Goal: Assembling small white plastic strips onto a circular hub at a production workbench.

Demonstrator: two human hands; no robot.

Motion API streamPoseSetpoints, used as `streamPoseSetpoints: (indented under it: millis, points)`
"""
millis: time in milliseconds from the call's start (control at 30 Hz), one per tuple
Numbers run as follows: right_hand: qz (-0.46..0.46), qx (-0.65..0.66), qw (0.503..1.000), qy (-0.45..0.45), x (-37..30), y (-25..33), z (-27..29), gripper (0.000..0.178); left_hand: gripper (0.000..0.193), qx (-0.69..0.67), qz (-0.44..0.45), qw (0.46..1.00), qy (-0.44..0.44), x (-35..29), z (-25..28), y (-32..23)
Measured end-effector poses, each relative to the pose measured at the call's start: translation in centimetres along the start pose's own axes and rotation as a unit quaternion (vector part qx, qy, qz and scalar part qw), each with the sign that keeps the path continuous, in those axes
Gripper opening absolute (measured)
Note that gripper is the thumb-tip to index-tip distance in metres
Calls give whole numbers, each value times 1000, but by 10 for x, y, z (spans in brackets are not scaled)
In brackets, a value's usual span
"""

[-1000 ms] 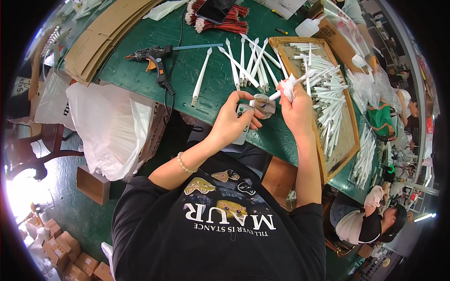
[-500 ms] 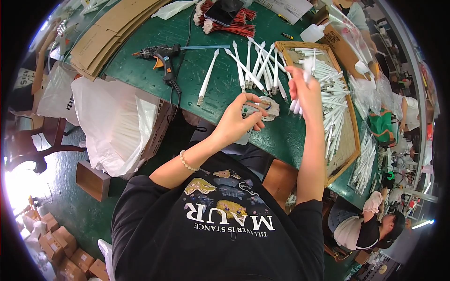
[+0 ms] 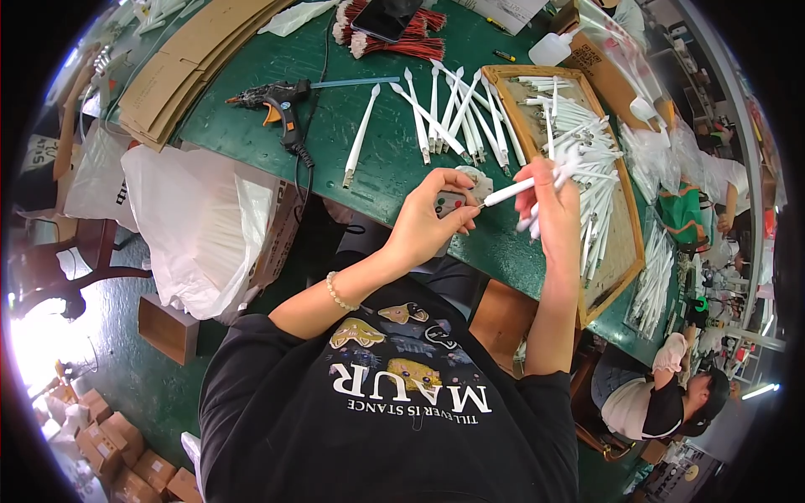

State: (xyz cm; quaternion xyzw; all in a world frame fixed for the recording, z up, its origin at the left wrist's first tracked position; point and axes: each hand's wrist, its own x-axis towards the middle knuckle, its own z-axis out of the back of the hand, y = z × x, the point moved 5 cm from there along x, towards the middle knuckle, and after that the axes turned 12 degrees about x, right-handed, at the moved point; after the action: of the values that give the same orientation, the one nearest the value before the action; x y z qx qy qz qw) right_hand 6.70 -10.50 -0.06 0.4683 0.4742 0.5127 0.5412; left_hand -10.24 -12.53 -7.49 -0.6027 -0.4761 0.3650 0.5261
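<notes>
I see the green table (image 3: 394, 151) running to its near edge just in front of the hands, with a wooden tray (image 3: 625, 251) on the right heaped with white sticks (image 3: 587, 142), too many to count, and a big white bag (image 3: 201, 226) hanging off the left edge. About nine more sticks lie loose beside one black glue gun (image 3: 281, 105), leaving a bare green patch between them. My right hand (image 3: 553, 205) clutches a small bundle of sticks and the left hand (image 3: 432, 222) pinches the end of one white stick (image 3: 507, 193) between both hands.
</notes>
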Motion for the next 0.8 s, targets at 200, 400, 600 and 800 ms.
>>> streamPoseSetpoints:
  millis: [200,400,600,800]
  points:
    - [52,-137,986,-86,0,4,1,36,26,23,20,999,-16,2,3,-4]
    - [154,-289,943,-62,5,6,-21,24,24,16,29,999,-25,2,9,-2]
    - [217,-333,917,-36,7,9,-28,14,25,7,37,999,-20,2,10,-1]
    - [232,-287,929,9,12,0,-29,11,25,3,39,999,-19,2,10,-2]
